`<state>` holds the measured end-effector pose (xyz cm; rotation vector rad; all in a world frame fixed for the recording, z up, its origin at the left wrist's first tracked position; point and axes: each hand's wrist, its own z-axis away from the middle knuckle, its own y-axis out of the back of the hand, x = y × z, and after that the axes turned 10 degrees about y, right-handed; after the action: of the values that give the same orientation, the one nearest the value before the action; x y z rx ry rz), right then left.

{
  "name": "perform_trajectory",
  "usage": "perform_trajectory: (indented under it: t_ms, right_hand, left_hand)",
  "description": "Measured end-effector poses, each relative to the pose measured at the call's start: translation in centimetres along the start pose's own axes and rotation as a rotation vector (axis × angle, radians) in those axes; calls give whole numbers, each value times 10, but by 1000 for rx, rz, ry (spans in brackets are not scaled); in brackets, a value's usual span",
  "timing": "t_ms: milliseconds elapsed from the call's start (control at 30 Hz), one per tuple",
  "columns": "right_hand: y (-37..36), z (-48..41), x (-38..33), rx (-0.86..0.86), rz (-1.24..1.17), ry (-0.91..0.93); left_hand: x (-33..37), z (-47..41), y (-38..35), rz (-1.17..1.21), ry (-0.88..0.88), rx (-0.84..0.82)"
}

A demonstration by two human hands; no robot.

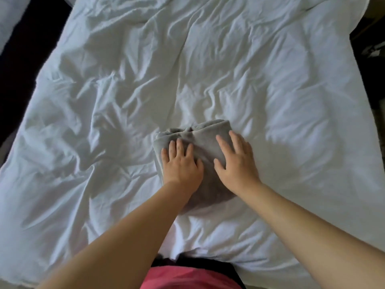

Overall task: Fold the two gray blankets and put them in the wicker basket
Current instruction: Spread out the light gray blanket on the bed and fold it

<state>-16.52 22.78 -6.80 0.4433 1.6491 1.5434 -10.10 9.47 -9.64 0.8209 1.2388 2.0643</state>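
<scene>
One gray blanket [205, 140] lies folded into a small thick bundle on the white bed, near its front middle. My left hand [180, 165] presses flat on the bundle's left side with fingers spread. My right hand [236, 158] rests flat on its right side, fingers apart and pointing up and left. Neither hand grips the cloth; both lie on top of it. The hands and forearms cover the near part of the bundle. No second gray blanket and no wicker basket are in view.
A wrinkled white duvet [145, 84] covers the whole bed. Dark floor [23, 44] runs along the bed's left edge, and a dark area [373, 46] lies past its right edge. My pink top [187, 277] shows at the bottom edge.
</scene>
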Motion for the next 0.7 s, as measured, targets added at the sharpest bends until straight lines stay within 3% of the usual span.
perform_trajectory:
  t_ms: [133, 267, 467, 700]
  right_hand:
    - [-15, -52, 14, -275, 196, 272]
    - [-47, -76, 33, -384, 203, 279]
    - [-92, -75, 44, -280, 107, 213]
    - [-125, -81, 50, -91, 118, 264]
  left_hand:
    - [-7, -16, -8, 52, 78, 15]
    - [-31, -27, -30, 89, 99, 12]
    - [-46, -46, -59, 165, 65, 46]
    - [-53, -64, -93, 263, 40, 162]
